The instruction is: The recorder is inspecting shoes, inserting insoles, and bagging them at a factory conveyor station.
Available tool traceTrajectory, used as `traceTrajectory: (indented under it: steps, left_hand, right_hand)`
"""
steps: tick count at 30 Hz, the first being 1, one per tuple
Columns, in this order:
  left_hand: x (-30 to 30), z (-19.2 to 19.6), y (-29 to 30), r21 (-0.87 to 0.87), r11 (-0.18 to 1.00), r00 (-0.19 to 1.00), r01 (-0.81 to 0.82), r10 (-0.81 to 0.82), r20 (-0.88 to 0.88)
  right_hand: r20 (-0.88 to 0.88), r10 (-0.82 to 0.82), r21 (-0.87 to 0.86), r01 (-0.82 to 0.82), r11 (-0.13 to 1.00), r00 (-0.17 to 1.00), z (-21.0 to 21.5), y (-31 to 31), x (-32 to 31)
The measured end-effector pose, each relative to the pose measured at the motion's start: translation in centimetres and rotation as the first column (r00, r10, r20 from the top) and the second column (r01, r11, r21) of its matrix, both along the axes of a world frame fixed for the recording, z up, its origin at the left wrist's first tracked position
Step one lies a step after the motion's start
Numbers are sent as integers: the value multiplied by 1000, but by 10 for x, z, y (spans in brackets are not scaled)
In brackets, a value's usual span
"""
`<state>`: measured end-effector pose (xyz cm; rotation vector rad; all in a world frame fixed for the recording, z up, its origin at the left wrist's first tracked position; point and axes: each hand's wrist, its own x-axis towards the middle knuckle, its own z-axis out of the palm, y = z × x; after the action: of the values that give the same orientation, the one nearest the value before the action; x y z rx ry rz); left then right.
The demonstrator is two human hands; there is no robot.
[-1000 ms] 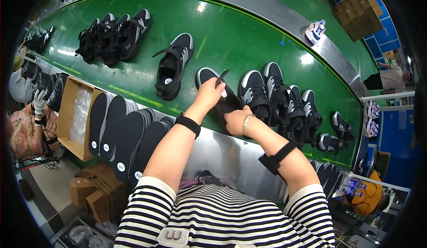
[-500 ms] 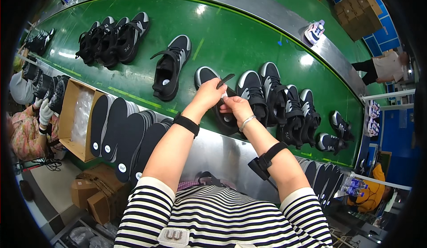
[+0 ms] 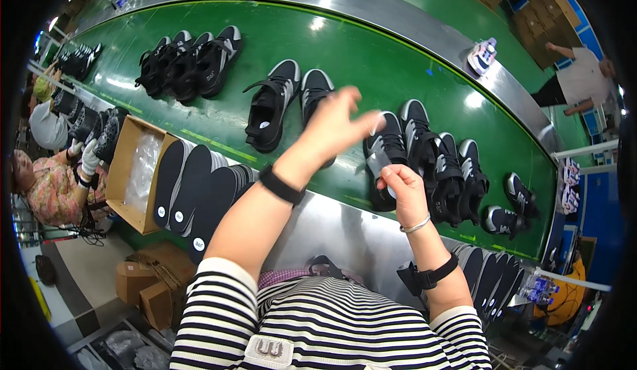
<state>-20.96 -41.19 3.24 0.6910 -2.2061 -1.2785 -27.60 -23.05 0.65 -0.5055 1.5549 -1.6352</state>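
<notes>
My left hand [image 3: 330, 130], blurred at the fingertips with thumb and fingers apart, hangs open above a black-and-grey shoe [image 3: 316, 84]. Partly covered by that hand, the shoe stands beside another one, a strap shoe [image 3: 271, 108] with its strap lifted and a white round label inside. To the right, my right hand [image 3: 406, 187] pinches a small translucent plastic piece [image 3: 378, 165] between thumb and fingertips. Just behind that piece is a black shoe with a silver toe [image 3: 385, 134]; several similar shoes [image 3: 443, 161] line up to its right.
The green conveyor [image 3: 219, 121] carries more black shoes [image 3: 189, 65] at the left. Stacked insoles [image 3: 199, 191] and a cardboard box with plastic bags [image 3: 126, 191] sit on the near side. A co-worker's gloved hand [image 3: 90, 159] is at far left. A white shoe [image 3: 482, 57] rests on the metal ledge.
My hands were together over a shoe's strap; now they have parted. That shoe stands further left beside the strap shoe. My right hand has moved right with the plastic piece.
</notes>
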Motion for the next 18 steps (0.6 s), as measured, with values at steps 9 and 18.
traceTrajectory:
  steps: [9,18]
  left_hand:
    - [111,47,4,417,907,938,59,-193,288]
    - [352,-32,-211,-868,333,281,-369,930,237]
  right_hand:
    - [-153,171,163,-146,976,973,13,81,25]
    - [-854,61,437,648,624,517,21,271,-23]
